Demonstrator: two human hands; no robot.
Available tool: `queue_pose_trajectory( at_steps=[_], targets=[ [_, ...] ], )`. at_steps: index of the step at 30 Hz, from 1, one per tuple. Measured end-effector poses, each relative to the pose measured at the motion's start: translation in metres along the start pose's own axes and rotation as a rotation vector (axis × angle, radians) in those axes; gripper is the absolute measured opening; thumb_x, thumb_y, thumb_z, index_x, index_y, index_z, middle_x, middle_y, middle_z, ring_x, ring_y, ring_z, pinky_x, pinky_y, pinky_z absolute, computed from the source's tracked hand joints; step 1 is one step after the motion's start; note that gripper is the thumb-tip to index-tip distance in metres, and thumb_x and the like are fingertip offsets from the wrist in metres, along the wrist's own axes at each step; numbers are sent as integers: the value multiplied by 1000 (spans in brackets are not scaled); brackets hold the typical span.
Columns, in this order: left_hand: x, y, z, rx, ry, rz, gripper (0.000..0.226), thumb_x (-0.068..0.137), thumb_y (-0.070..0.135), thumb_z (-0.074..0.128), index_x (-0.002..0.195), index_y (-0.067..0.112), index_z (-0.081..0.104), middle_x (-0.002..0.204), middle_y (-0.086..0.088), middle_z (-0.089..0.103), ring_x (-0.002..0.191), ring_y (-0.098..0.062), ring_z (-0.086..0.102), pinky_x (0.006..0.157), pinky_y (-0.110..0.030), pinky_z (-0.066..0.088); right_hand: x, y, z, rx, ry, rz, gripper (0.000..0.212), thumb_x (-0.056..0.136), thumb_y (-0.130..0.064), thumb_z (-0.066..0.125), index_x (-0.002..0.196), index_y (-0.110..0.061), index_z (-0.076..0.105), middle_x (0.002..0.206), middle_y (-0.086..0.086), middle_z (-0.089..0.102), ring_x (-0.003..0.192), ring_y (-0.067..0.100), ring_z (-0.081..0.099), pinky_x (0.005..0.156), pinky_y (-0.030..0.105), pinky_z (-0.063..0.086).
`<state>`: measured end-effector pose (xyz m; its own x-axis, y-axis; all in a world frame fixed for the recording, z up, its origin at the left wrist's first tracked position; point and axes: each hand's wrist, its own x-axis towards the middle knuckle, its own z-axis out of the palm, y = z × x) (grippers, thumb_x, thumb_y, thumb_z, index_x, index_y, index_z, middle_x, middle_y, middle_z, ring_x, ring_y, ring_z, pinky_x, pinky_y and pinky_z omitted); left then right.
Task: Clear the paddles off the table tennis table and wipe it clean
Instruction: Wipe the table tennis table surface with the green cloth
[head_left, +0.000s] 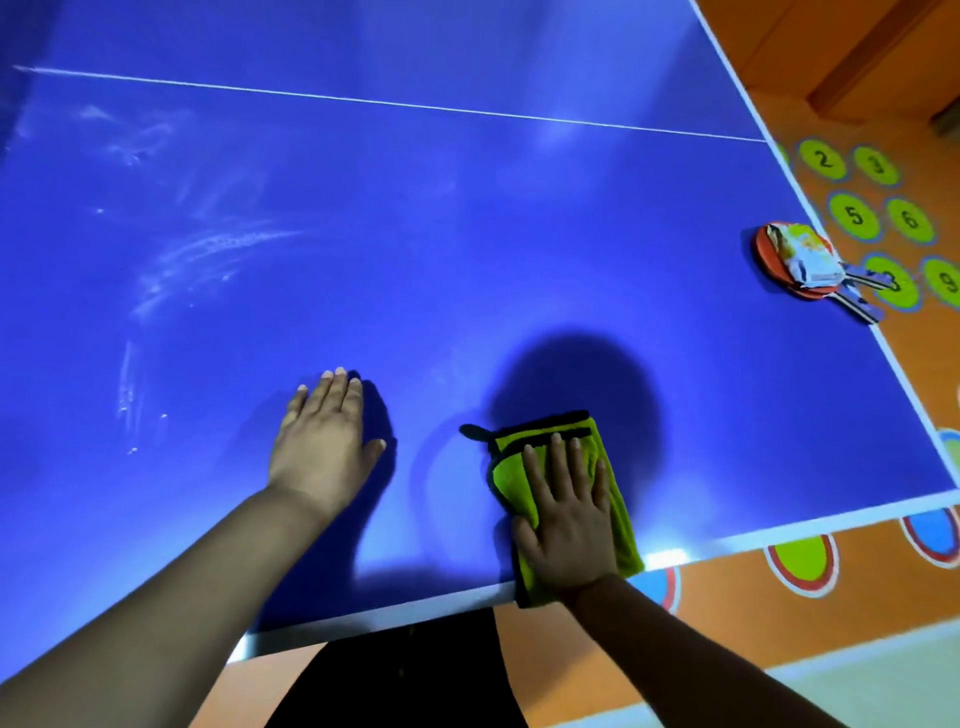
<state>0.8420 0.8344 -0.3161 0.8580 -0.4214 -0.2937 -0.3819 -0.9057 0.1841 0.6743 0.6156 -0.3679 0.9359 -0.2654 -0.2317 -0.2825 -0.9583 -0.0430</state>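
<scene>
The job looks well short of done. The two paddles (766, 254) lie stacked at the right edge of the table tennis table (467, 234), handles jutting over the side, with a printed packet (802, 252) resting on top. White smears (208, 254) streak the left part of the blue surface, so I judge that wiping there is left to do. The right hand (569, 514), fingers straight and spread, presses a green microfibre cloth (514, 447) flat at the near edge. The left hand (322, 441) rests palm-down on bare table, fingers together, holding nothing.
</scene>
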Motion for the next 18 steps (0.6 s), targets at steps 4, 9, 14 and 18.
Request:
queue_pose_trajectory(
  at_steps=[4, 9, 14, 18],
  targets=[
    [-1, -11, 1, 12, -22, -12, 73, 95, 40, 43, 149, 8, 7, 158, -7, 2, 145, -17, -2, 116, -33, -3, 5, -50, 5, 110, -23, 369, 81, 75, -52, 39, 147, -16, 36, 152, 21, 33, 141, 40, 27, 111, 57, 13],
    [24, -21, -3, -2, -27, -35, 76, 93, 40, 46, 149, 9, 6, 158, -7, 1, 145, -17, -2, 115, -33, -3, 62, -92, -7, 217, -61, 685, 82, 90, -58, 28, 154, -16, -2, 160, 19, -8, 147, 38, -12, 113, 57, -11],
    [76, -35, -12, 4, -23, -63, 81, 89, 41, 52, 149, 10, 8, 158, -7, 2, 145, -18, -1, 115, -34, -2, 153, -114, -26, 352, -9, 818, 82, 94, -53, 37, 154, -15, -5, 159, 21, -13, 145, 38, -18, 113, 59, -11],
    [132, -46, -26, 3, -13, -78, 87, 85, 43, 58, 149, 10, 8, 158, -7, 2, 145, -17, -2, 115, -33, -3, 232, -123, -41, 395, 4, 818, 83, 95, -53, 36, 154, -13, -7, 158, 22, -15, 144, 40, -20, 111, 60, -14]
  ],
)
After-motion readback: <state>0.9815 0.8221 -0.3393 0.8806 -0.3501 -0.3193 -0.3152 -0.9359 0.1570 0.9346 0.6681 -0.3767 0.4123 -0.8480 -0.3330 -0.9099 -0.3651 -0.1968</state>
